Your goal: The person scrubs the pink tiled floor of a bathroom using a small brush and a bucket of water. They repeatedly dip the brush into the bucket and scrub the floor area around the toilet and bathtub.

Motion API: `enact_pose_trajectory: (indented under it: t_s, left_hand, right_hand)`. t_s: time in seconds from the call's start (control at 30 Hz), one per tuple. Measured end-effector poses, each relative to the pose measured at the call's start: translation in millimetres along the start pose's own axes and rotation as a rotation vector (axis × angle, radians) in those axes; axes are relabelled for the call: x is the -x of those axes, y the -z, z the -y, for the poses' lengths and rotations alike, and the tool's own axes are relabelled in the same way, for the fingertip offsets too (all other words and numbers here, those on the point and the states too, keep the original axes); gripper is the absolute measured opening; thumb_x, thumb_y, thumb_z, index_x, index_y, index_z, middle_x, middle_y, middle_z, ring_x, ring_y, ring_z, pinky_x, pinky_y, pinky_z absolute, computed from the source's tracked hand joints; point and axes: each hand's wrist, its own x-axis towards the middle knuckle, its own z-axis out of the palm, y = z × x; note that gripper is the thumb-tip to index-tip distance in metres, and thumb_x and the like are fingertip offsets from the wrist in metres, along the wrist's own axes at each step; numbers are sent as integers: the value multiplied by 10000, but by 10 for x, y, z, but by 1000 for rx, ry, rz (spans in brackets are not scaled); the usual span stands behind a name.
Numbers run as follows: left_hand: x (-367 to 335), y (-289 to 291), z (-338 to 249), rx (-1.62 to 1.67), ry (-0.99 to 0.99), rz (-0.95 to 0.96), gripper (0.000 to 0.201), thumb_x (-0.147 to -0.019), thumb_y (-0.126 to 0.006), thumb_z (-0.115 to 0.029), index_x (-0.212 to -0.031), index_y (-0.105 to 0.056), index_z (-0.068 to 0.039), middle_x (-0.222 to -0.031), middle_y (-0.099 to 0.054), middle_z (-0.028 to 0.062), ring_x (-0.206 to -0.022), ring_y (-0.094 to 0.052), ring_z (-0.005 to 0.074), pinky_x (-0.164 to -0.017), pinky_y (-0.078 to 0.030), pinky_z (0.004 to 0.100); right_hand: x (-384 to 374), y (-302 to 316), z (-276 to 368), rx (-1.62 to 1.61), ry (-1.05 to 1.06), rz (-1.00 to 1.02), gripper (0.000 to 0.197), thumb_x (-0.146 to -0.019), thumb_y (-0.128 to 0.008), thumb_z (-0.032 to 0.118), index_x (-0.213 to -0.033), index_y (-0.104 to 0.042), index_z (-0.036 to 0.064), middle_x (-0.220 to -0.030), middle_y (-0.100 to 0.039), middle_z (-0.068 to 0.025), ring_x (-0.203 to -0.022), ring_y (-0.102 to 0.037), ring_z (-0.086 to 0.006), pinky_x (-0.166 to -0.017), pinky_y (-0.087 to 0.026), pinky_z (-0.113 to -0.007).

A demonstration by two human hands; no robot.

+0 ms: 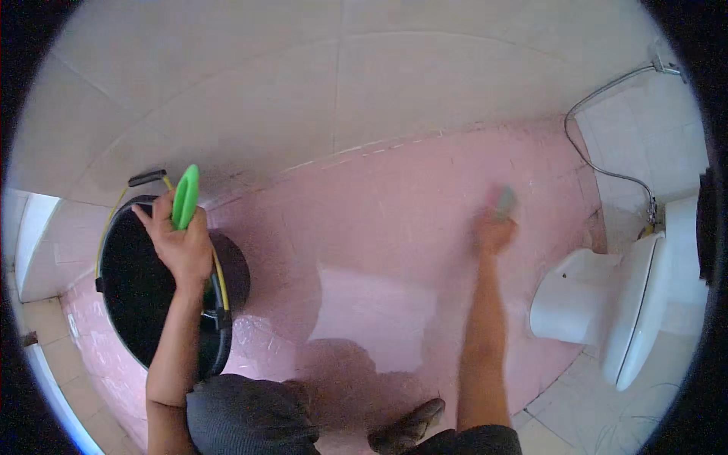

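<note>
My left hand is over the black bucket at the left, its index finger stuck out to the left. It is closed on a bright green looped handle that points upward; whatever the handle belongs to cannot be made out. Out to the right, my right hand is blurred by motion low over the pink tiled floor. Its fingers are closed on a small greenish-grey and pink scrubber-like piece, too smeared to tell its exact kind. The bucket's inside is dark.
A white toilet stands at the right, a metal hose hanging behind it. A beige tiled wall runs along the far side. The bucket's yellow wire handle with a black grip leans to the wall. My knee and shoe are near.
</note>
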Motion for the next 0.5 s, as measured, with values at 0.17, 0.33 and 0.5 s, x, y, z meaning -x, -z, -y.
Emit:
enact_pose_trajectory:
  t_s: [0.17, 0.33, 0.5]
  left_hand:
    - [39, -50, 73, -34, 18, -25, 292, -740, -623, -118, -1021, -620, -39, -936, -612, 103, -986, -591, 300, -1166, -50, 530]
    - [54, -165, 201, -33, 23, -44, 357, -752, -647, -151, -1089, -602, -43, -1037, -620, 109, -1045, -579, 321, -1168, -44, 522]
    - [29, -164, 394, -124, -7, -44, 392, -776, -663, -209, -1129, -597, -52, -1096, -619, 108, -1118, -556, 328, -1171, -37, 515]
  right_hand:
    - [307, 653, -1076, 280, -198, -198, 642, -835, -631, 455, -1260, -488, -4, -1100, -599, -254, -1001, -608, -364, -847, -482, -476]
    - [2613, 214, 45, 26, 259, 329, 491, -787, -643, 400, -1052, -587, -9, -1003, -603, -234, -958, -585, -370, -813, -473, -462]
    - [3242, 927, 1279, -234, 183, 1092, 398, -792, -633, 347, -961, -641, -13, -987, -619, -279, -987, -584, -425, -829, -466, -500]
